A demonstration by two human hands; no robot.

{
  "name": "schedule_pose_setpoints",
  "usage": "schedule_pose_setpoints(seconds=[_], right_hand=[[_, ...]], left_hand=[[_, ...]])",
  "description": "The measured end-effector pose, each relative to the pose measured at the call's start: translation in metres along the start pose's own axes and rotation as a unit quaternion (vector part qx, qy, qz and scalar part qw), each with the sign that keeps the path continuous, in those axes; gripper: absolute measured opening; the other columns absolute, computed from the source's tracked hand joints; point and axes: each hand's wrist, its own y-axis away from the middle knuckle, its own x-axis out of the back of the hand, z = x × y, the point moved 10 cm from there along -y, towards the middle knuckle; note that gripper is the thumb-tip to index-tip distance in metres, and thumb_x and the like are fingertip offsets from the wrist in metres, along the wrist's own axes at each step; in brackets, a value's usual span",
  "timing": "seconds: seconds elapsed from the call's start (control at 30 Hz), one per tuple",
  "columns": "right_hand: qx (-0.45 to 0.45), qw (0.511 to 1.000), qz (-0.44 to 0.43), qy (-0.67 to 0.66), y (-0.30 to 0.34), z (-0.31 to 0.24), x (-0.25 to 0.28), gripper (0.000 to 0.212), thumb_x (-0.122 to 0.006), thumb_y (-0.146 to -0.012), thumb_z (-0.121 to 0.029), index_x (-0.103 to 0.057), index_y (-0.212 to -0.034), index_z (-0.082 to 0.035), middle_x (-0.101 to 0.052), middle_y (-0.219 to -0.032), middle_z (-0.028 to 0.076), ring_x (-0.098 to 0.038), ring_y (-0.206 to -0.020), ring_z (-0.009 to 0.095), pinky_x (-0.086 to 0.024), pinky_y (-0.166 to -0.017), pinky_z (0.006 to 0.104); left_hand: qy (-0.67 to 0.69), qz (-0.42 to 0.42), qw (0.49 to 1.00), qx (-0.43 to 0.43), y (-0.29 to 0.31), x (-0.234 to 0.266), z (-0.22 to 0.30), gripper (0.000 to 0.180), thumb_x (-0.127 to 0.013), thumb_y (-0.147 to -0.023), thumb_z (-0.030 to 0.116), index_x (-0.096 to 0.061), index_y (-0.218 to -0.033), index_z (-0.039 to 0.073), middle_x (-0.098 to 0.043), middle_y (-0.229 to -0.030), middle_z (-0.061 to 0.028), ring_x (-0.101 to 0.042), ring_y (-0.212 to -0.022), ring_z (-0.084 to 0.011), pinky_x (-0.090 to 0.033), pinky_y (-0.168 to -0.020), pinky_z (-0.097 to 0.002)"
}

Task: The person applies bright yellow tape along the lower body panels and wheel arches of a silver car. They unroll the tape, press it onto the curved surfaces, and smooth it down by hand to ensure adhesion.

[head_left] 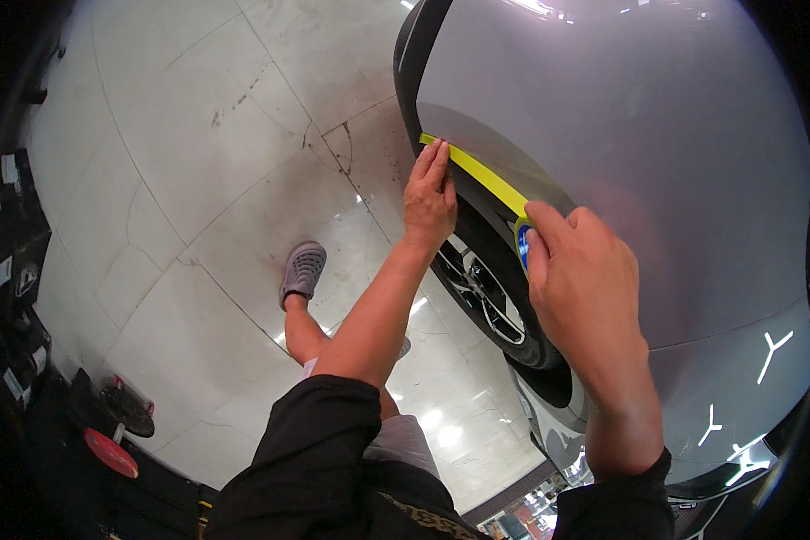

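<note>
From the left hand (430, 205), room lies open at nine o'clock above floor tiles (211, 184); the grey wheel-arch panel (666, 171) (broadly curved) blocks three, the spoked wheel (484, 292) five.

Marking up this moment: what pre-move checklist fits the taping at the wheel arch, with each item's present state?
1. Left grip on the yellow tape strip near its far end: ok.
2. Right grip holding the blue-cored tape roll: ok.
3. Strip free of twists between the two grips: ok, it looks flat.
4. Strip following the edge between the grey body panel and black wheel-arch trim: ok.
5. Strip stuck down along its whole length: cannot tell.
</note>
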Motion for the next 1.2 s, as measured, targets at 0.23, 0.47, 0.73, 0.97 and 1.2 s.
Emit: schedule_pose_setpoints(seconds=[0.23,0.47,0.73,0.97,1.2], right_hand=[[-0.026,0.997,0.029,-0.067,0.039,0.022,0.016,0.028,-0.065,-0.092,-0.013,-0.066,-0.120,-0.009,-0.060,-0.085,0.013,-0.065,-0.075,0.032,-0.051,-0.067,0.0456],[-0.051,0.982,0.058,-0.174,0.088,0.048,0.021,0.035,-0.066,-0.090,-0.008,-0.067,-0.125,-0.009,-0.057,-0.080,0.012,-0.061,-0.067,0.029,-0.050,-0.062,0.0415],[-0.078,0.966,0.087,-0.230,0.130,0.072,0.020,0.030,-0.066,-0.093,-0.007,-0.069,-0.123,-0.007,-0.057,-0.079,0.013,-0.056,-0.064,0.025,-0.046,-0.061,0.0352],[-0.064,0.969,0.095,-0.220,0.153,0.083,0.019,0.035,-0.070,-0.088,-0.008,-0.068,-0.122,-0.007,-0.055,-0.081,0.011,-0.059,-0.066,0.026,-0.049,-0.060,0.0395],[-0.090,0.956,0.097,-0.261,0.174,0.098,0.027,0.039,-0.073,-0.085,-0.008,-0.068,-0.123,-0.008,-0.052,-0.079,0.009,-0.056,-0.065,0.025,-0.046,-0.058,0.0394]], left_hand=[[-0.017,-0.026,0.998,-0.049,0.002,0.006,0.031,0.049,-0.059,-0.086,-0.008,-0.058,-0.134,-0.001,-0.057,-0.138,-0.0168,-0.057,-0.126,-0.0340,-0.047,-0.107,-0.0388],[-0.020,-0.021,0.994,-0.106,0.014,0.014,0.065,0.051,-0.060,-0.083,-0.013,-0.060,-0.132,-0.001,-0.059,-0.134,-0.0175,-0.059,-0.122,-0.0339,-0.050,-0.103,-0.0386],[-0.052,-0.038,0.985,-0.162,0.029,0.019,0.109,0.043,-0.058,-0.086,-0.012,-0.061,-0.129,-0.003,-0.060,-0.130,-0.0206,-0.062,-0.116,-0.0355,-0.051,-0.098,-0.0394],[-0.051,-0.053,0.979,-0.190,0.044,0.018,0.141,0.040,-0.057,-0.089,-0.011,-0.060,-0.129,-0.006,-0.060,-0.125,-0.0224,-0.062,-0.112,-0.0377,-0.052,-0.095,-0.0395],[-0.050,-0.055,0.979,-0.189,0.050,0.018,0.152,0.040,-0.057,-0.088,-0.012,-0.060,-0.128,-0.007,-0.060,-0.124,-0.0227,-0.063,-0.110,-0.0373,-0.052,-0.093,-0.0393]])
